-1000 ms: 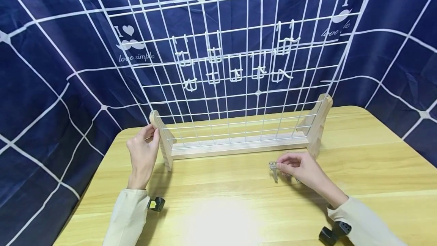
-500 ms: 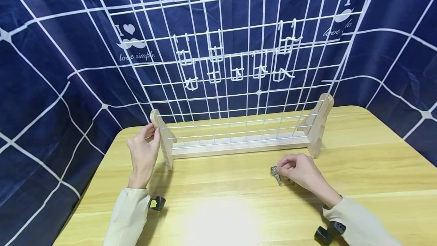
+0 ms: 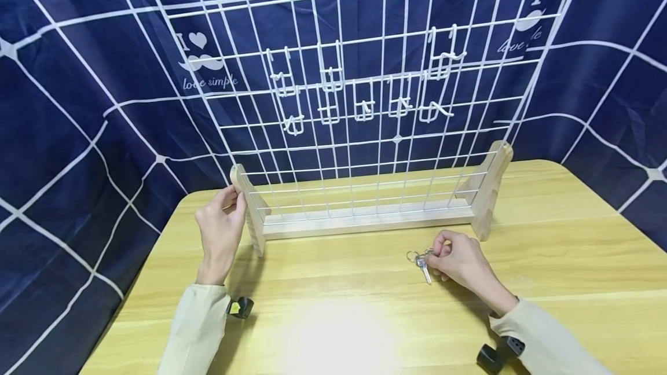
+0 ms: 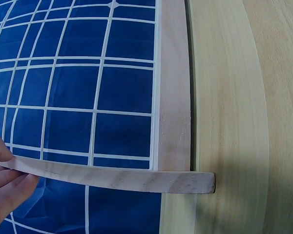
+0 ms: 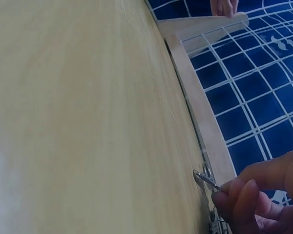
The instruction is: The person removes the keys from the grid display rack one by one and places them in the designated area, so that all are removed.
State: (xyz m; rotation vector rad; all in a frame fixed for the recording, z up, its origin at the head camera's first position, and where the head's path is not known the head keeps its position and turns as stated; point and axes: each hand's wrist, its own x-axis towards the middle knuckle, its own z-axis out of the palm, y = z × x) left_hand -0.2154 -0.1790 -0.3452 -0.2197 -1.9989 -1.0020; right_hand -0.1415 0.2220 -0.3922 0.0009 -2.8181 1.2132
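Observation:
In the head view my left hand (image 3: 221, 230) pinches the upper edge of the left wooden side piece (image 3: 251, 213) of a stand. The left wrist view shows thumb and fingertips on either side of that side piece (image 4: 127, 179). My right hand (image 3: 461, 259) holds a small bunch of keys (image 3: 424, 271) by its metal links, low in front of the stand. A thin key ring (image 3: 411, 256) sticks out to the left while a silver key points downward. Thumb and forefinger pinch a metal piece (image 5: 207, 179) in the right wrist view; the fingers partly hide the bunch.
A white wire grid (image 3: 385, 155) rises from the stand's wooden base bar (image 3: 365, 223). Several white hooks (image 3: 329, 114) hang on its middle rows. Beneath is a light wood table (image 3: 312, 282), with dark blue patterned cloth (image 3: 68, 132) behind and at the sides.
My right hand has shifted slightly and turned the keys, so the ring now stands out to the left with a key hanging below. The left hand keeps its place on the side piece.

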